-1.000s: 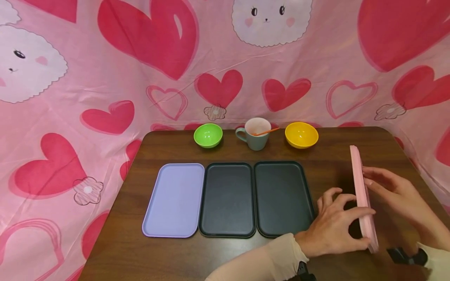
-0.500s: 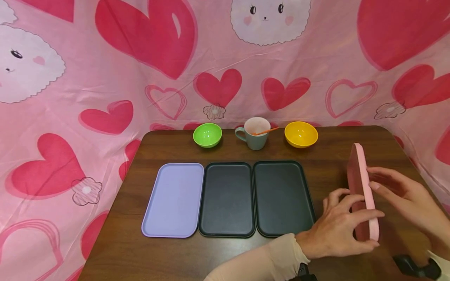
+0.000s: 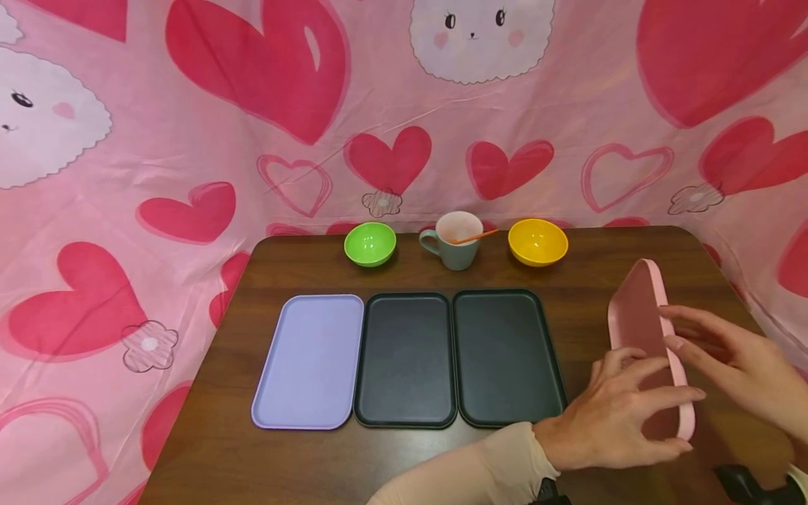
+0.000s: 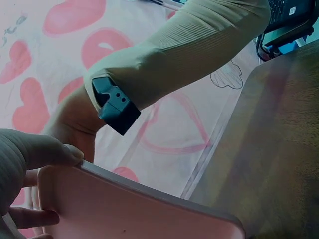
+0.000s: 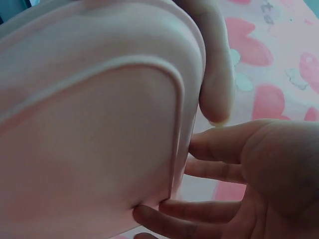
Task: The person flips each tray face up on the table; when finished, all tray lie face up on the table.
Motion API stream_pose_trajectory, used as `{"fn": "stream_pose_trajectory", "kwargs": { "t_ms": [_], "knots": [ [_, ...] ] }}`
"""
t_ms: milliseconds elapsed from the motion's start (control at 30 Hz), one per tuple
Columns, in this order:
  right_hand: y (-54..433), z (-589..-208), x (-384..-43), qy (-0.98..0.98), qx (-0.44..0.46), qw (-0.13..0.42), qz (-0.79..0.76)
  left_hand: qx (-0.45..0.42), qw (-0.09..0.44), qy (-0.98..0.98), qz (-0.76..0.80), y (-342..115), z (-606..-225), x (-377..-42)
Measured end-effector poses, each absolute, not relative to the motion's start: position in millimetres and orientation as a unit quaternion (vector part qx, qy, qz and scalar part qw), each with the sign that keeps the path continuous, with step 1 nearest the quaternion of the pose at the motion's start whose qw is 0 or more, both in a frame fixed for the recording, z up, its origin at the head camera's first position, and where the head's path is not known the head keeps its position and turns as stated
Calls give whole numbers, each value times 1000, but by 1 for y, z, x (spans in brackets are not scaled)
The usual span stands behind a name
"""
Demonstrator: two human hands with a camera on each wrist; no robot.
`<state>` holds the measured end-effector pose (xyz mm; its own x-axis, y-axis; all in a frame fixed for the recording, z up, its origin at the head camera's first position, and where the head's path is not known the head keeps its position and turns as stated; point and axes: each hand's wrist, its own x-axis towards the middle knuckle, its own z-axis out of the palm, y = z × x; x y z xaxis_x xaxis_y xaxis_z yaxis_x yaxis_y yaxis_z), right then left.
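Observation:
At the right of the table a pink tray (image 3: pixel 636 315) is tipped up on its long side, its recessed face turned left. My left hand (image 3: pixel 621 414) grips its near end, thumb and fingers at the rim. On the far side, my right hand (image 3: pixel 735 354) holds the tray's upper edge with thumb and fingertips. The left wrist view shows the left thumb (image 4: pixel 65 153) on the tray's rim (image 4: pixel 144 191). In the right wrist view the right hand's fingers (image 5: pixel 199 211) reach the tray's underside (image 5: pixel 99 149).
A lavender tray (image 3: pixel 309 361) and two black trays, the middle one (image 3: pixel 407 361) and the right one (image 3: pixel 508 358), lie side by side. Behind them stand a green bowl (image 3: pixel 370 245), a mug (image 3: pixel 457 252) with an orange stick (image 3: pixel 473 237), and a yellow bowl (image 3: pixel 538 243).
The pink tray has turned from nearly edge-on so that its recessed face shows more, its upper edge shifting right. Both hands have moved slightly right with it.

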<state>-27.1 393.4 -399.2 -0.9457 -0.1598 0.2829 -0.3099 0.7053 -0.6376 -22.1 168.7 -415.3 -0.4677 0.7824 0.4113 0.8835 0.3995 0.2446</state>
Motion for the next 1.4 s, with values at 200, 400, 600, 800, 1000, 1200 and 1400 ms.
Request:
{"fn": "stream_pose_trajectory", "kwargs": {
  "t_ms": [200,400,600,800,1000,1200,1400],
  "knots": [
    [394,-390,-25,-949,73,71,299,-517,130,-811,-241,171,-416,-23],
    [392,-383,-25,-962,58,58,260,-527,135,-800,-254,173,-421,-25],
    [393,-384,-23,-958,54,72,272,-537,113,-794,-262,169,-430,-27],
    [396,-387,-23,-942,74,113,308,-503,80,-827,-240,165,-444,-32],
    [397,-385,-20,-941,56,99,318,-436,32,-886,-155,171,-462,-30],
    [397,-386,-18,-938,51,90,332,-409,-10,-907,-96,179,-476,-29],
    [398,-391,-16,-918,73,102,377,-407,-35,-909,-81,183,-483,-29]
  ]
}}
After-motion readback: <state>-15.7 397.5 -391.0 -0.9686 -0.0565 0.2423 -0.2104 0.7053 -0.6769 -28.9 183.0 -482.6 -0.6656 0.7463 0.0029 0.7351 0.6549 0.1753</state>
